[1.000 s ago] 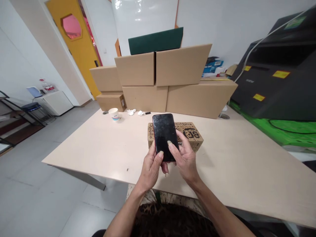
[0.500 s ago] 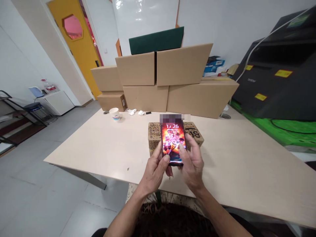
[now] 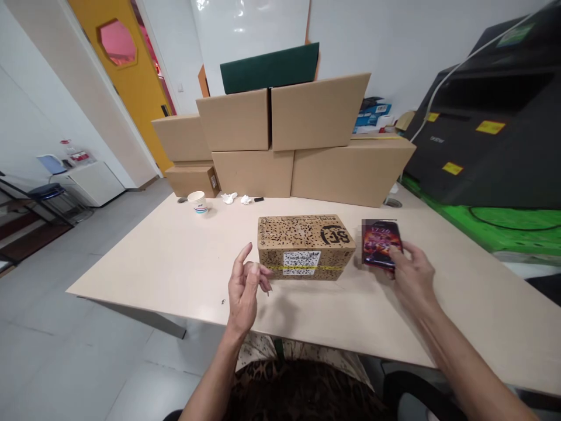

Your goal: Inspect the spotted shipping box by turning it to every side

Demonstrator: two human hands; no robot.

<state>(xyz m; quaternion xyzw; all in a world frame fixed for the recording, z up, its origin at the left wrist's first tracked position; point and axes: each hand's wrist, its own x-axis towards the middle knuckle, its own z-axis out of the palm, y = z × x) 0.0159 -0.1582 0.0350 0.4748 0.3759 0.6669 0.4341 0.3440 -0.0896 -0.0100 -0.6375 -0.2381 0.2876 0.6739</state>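
A speckled brown cardboard box [image 3: 302,234] with a white label and a yellow band lies on the pale table [image 3: 175,257]. My left hand [image 3: 245,289] is beside the box's front left corner, fingers apart and slightly curled, holding nothing. To the right of the box, my right hand [image 3: 412,275] grips a phone [image 3: 380,244] by its lower right part, with the thumb over the lit screen. The phone is tilted over the table, and whether it touches the surface I cannot tell.
Plain cardboard boxes [image 3: 319,114] are stacked along the table's back edge, with a dark green box [image 3: 269,69] on top. A paper cup [image 3: 198,202], crumpled tissues [image 3: 228,198] and a small black object [image 3: 259,199] lie before them. A large black case [image 3: 491,128] stands at the right.
My right hand has carried the phone to the right, away from the front of the box. My left hand has let go of the phone and moved left, and the screen looks dimmer.
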